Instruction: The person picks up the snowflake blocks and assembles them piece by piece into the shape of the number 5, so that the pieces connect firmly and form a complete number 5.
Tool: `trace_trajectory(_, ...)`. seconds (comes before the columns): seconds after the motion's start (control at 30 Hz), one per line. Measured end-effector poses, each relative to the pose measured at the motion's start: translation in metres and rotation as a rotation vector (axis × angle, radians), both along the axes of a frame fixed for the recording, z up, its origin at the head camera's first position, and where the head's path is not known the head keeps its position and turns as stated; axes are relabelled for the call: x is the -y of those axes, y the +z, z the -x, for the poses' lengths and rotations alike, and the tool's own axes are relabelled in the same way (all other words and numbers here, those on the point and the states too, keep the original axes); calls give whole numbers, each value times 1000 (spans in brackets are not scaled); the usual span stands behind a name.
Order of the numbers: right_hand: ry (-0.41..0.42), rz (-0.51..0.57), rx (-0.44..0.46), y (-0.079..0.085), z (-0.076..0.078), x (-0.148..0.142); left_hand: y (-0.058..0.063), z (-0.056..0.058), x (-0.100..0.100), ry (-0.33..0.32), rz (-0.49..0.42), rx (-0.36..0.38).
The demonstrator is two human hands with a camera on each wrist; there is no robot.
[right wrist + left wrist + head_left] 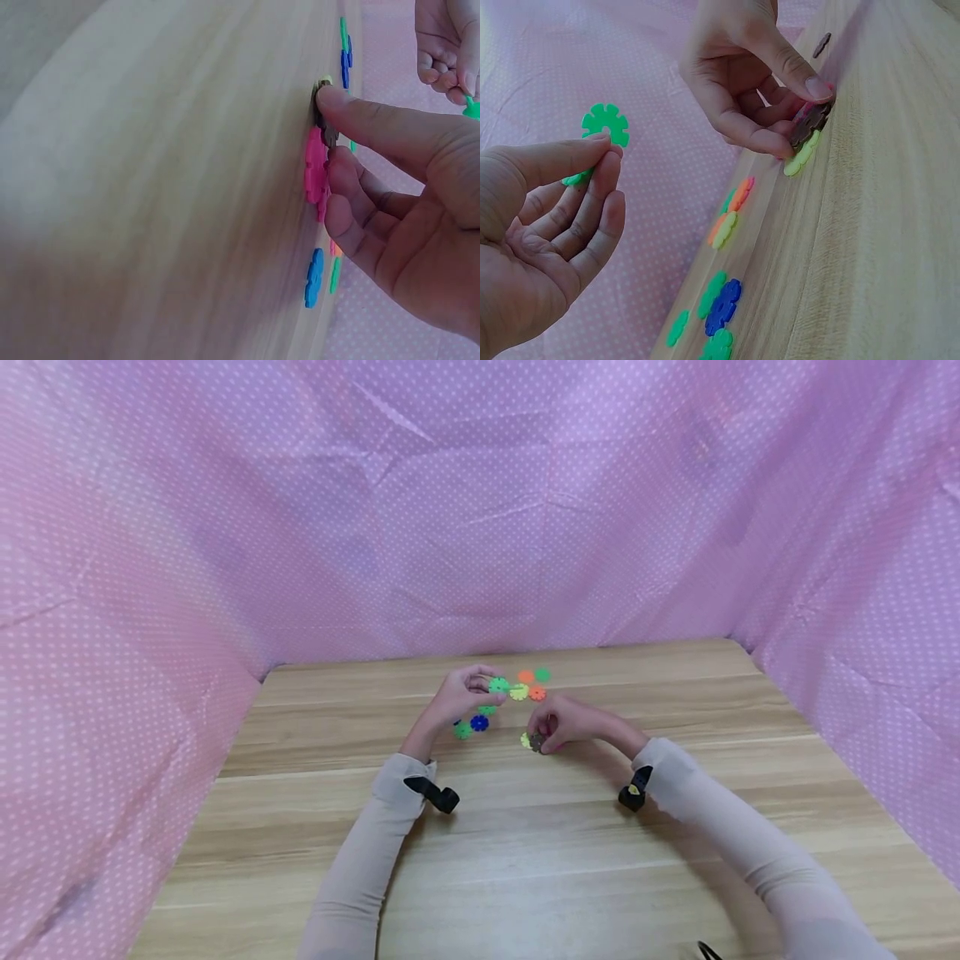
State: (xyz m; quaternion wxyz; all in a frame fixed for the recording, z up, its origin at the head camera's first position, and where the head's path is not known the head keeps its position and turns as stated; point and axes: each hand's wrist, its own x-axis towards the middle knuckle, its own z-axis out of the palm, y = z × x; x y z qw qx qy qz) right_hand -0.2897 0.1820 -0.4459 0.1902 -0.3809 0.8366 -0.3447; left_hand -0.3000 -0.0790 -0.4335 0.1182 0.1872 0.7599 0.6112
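Note:
Plastic notched discs, shaped like flowers, are the things at hand. My left hand (pixel 459 697) is raised over the table and pinches a green notched disc (pixel 605 122) between thumb and fingertips. A second bit of green shows below its thumb in the left wrist view; whether the two are joined I cannot tell. At the tabletop, my right hand (pixel 576 721) pinches a brown notched disc (pixel 810 126) between thumb and fingers. Against that disc lies a yellow disc (pixel 802 154). Pink discs (pixel 315 166) lie close by, partly hidden by the right fingers.
A blue disc (pixel 479 723) and several green ones lie below the left hand. Orange discs (pixel 537 693), a yellow one (pixel 519 692) and a green one (pixel 542 674) lie farther back. A light blue disc (pixel 314 277) is beside the right hand. Pink dotted cloth (pixel 480 527) surrounds the table.

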Motion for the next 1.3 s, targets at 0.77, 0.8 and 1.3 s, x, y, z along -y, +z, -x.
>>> trace_trajectory(0.77,-353,167,86,13,9,-20,-6,5,-3,-21,-74,30)
trace_trajectory(0.8,-371,192,93,16,9,-19,-6,5,-3,-16,-80,35)
trace_trajectory(1.3,-506,400,69,21,9,-3,-3,14,-10,-21,-90,63)
